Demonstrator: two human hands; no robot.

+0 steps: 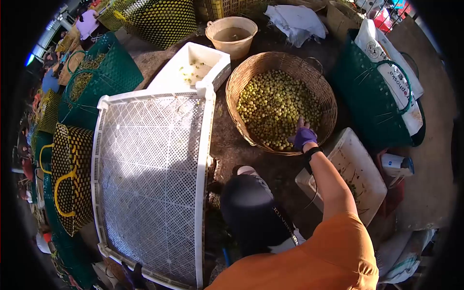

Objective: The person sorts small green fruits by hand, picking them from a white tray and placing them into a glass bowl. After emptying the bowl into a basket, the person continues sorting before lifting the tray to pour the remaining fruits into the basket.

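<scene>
right hand (303,137): gloved, on the fruit (275,104) at the basket's (251,72) near rim | fingers: curled down, grip cannot tell | basket: on ground, round, mouth up, right of tray (150,169)

My gloved right hand (304,137) rests palm-down on green fruit (275,104) at the near rim of a basket (278,59). Left of it lies a white tray (150,174); beyond, a tub (233,48); to its right, a green bag (367,96).
</scene>
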